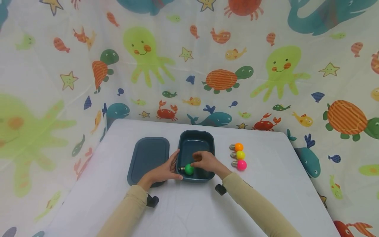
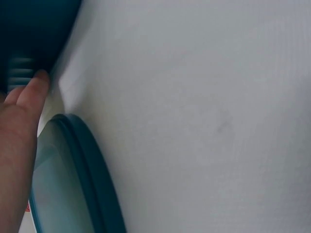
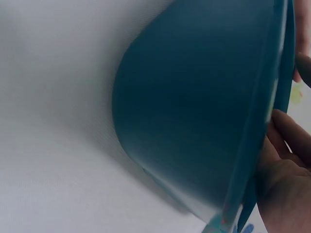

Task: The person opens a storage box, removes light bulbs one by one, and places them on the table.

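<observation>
A green light bulb (image 1: 189, 169) with a metal screw base lies on its side in the front left part of a dark blue container (image 1: 196, 134). Over that bulb is my right hand (image 1: 205, 161), thumb and index finger apart, a fingertip right at the bulb's edge; in the right wrist view its fingers reach over the container's rim (image 3: 272, 116). My left hand (image 1: 164, 171) rests against the container's left side with extended fingers, its thumb near the front corner. In the left wrist view the fingers (image 2: 34, 92) touch the outer wall.
A flat dark blue lid (image 1: 149, 158) lies left of the container, partly under my left forearm. To the right, an orange bulb (image 1: 239, 147), a yellow bulb (image 1: 240, 155) and a pink bulb (image 1: 241, 165) lie in a column on the white table (image 1: 266, 197). A sea-animal curtain (image 1: 177, 72) hangs behind.
</observation>
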Motion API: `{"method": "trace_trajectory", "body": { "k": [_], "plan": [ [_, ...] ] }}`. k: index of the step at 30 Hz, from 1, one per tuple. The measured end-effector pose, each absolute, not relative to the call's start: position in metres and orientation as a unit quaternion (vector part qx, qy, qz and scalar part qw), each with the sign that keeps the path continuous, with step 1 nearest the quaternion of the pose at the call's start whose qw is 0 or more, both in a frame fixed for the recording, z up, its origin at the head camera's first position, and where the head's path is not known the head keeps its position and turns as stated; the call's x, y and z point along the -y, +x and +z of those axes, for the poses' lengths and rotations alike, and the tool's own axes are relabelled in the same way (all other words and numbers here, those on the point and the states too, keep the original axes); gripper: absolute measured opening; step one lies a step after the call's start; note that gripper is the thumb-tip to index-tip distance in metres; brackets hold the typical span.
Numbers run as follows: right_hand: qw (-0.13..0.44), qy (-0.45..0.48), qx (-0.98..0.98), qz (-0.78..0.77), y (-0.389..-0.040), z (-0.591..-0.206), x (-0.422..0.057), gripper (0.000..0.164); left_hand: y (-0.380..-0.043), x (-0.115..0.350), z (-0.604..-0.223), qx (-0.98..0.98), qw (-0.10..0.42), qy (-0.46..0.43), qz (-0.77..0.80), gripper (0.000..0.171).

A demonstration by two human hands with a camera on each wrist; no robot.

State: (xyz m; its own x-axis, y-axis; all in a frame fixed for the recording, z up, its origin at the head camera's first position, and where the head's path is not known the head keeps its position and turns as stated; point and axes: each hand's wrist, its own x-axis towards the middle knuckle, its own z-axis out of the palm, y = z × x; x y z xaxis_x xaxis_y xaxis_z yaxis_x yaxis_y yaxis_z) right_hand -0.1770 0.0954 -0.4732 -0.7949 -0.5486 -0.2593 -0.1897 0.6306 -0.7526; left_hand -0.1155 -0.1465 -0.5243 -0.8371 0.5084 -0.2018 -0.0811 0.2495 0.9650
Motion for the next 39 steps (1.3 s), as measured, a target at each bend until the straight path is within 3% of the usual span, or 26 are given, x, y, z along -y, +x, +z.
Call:
{"method": "trace_trajectory", "body": {
  "k": [15,39],
  "plan": [
    [0.276,-0.219,-0.867,-0.353,-0.170,-0.482,-0.089,0.052,-0.116,0.146,-0.522,-0.752,0.247,0.143,0.594,0.118],
    [0.260,-0.229,-0.876,-0.334,-0.165,-0.486,-0.086,0.044,-0.115,0.146,-0.522,-0.749,0.246,0.153,0.596,0.117]
  ]
}}
